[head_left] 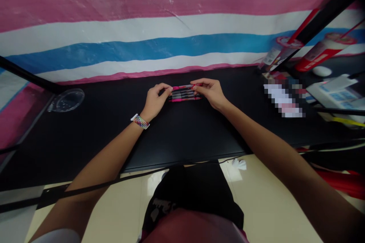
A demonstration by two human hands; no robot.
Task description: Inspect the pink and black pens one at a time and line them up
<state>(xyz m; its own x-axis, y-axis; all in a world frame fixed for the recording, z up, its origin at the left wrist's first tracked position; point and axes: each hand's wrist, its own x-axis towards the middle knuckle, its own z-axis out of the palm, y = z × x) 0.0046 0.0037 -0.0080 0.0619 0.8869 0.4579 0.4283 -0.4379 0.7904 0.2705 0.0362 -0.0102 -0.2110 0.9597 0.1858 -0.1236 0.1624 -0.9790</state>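
Note:
Several pens (184, 94) lie side by side in a small row on the black table, some dark and some with pink or red parts. My left hand (156, 99) is closed at the left ends of the row, thumb and forefinger on the far pink-and-red pen (181, 87). At the other end of that pen, my right hand (211, 93) pinches with its thumb and fingers. The fingertips partly cover the pen ends. A patterned band (140, 121) circles my left wrist.
A clear round plastic lid or dish (68, 100) sits at the left. To the right stand a clear canister (281, 51) and a red-and-white one (322, 51), near a white oval object (322, 71). Striped sheeting (171, 26) hangs behind the black table (176, 136).

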